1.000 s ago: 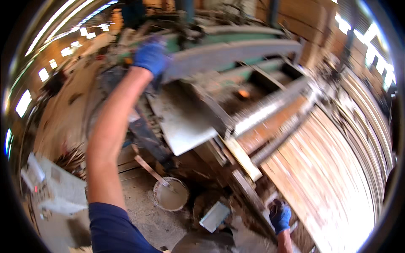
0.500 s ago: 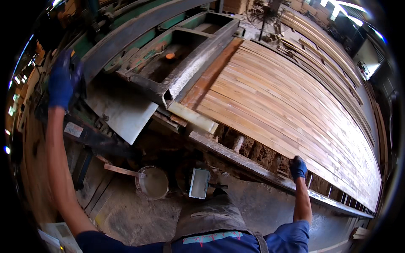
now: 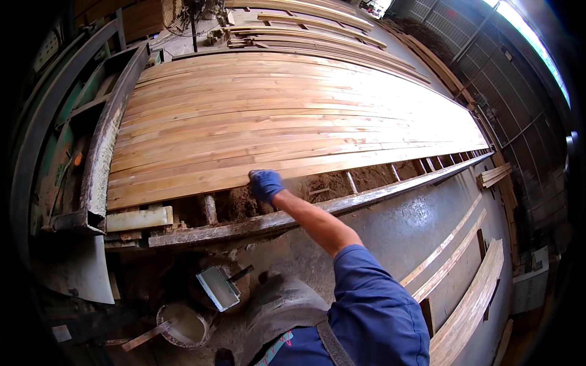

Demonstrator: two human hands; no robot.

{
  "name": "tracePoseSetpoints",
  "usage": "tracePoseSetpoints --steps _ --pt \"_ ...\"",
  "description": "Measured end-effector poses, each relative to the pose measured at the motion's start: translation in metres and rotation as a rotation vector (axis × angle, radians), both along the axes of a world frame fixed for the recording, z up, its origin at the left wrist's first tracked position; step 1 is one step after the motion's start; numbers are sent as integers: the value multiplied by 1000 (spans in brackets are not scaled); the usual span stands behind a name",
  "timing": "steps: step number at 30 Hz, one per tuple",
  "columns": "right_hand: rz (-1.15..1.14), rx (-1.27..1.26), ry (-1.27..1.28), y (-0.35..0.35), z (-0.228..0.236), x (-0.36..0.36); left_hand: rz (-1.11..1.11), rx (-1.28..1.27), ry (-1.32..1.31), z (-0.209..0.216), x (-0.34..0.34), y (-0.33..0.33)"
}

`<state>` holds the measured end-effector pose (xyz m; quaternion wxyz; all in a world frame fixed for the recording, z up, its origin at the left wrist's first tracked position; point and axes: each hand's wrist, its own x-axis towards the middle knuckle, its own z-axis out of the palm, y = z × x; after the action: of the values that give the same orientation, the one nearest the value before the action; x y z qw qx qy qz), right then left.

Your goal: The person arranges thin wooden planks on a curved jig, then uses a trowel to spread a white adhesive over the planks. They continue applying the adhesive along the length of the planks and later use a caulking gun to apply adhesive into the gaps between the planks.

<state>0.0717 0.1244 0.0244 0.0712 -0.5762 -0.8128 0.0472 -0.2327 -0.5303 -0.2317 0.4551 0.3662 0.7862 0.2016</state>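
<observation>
My right hand [image 3: 265, 185], in a blue glove, is at the front edge of a wide layer of pale wooden boards [image 3: 262, 116] laid side by side. Its fingers are curled at the edge of the nearest wooden board [image 3: 189, 185], with the fingertips partly hidden. That arm reaches across from the lower right. I do not see my left hand. Below the boards runs a worn metal rail [image 3: 244, 227], with short rollers [image 3: 209, 209] and heaped sawdust [image 3: 241, 201] behind it.
A heavy metal frame [image 3: 101, 146] of a machine stands at the left. Near me are a round bucket [image 3: 194, 326] with a stick in it and a rectangular tray [image 3: 218, 288] of pale liquid. Long planks [image 3: 476, 293] lie at the right, and more timber [image 3: 317, 21] lies behind.
My view has swung to the right. The left hand, raised by the machine before, has gone out of the picture. The right hand now rests farther left along the boards' front edge.
</observation>
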Motion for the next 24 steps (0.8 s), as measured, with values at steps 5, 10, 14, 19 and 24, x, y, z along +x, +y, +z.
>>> tracePoseSetpoints --steps 5,10,14,19,24 --pt "65 33 162 0 -10 -28 -224 -20 140 -20 6 19" --pt "388 -26 298 -30 28 1 592 21 -203 37 8 57" --pt "131 -160 -11 -32 74 110 1374 -92 -570 94 78 -16" --pt "27 -34 -3 8 3 248 1080 -274 -660 51 183 -122" --pt "123 -18 39 12 -16 208 1361 -56 -801 116 246 -114"
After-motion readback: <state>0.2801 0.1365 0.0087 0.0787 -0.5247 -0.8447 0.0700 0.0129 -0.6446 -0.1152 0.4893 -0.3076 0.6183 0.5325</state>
